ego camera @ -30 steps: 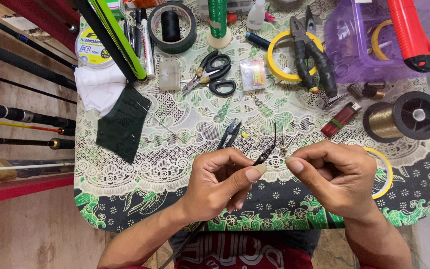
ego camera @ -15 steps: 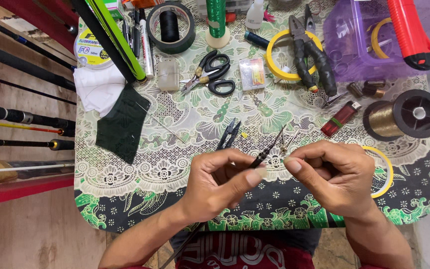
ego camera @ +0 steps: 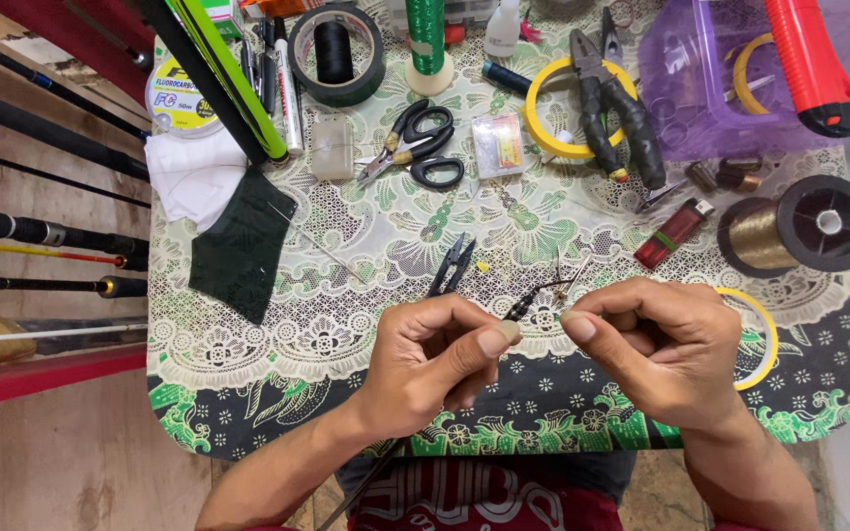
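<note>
My left hand (ego camera: 435, 359) pinches a thin black rod tip (ego camera: 533, 293) between thumb and forefinger, above the near edge of the patterned tablecloth (ego camera: 346, 324). The rod's shaft runs down from that hand toward my lap. My right hand (ego camera: 656, 349) faces it, fingers closed on a small metal piece (ego camera: 569, 285) at the rod's end. The two thumbs are almost touching. A small pair of black snips (ego camera: 452, 264) lies on the cloth just beyond my left hand.
Scissors (ego camera: 415, 147), pliers (ego camera: 612, 98), a yellow tape ring (ego camera: 553, 118), a red lighter (ego camera: 676, 233), a gold thread spool (ego camera: 799, 228) and a purple box (ego camera: 720, 88) crowd the far half. White (ego camera: 194, 177) and dark green (ego camera: 243, 246) cloths lie left; fishing rods (ego camera: 41, 231) lie beside the table.
The black rod tip has tipped from nearly upright to leaning right and lower, toward my right fingers. Both hands stay in about the same place.
</note>
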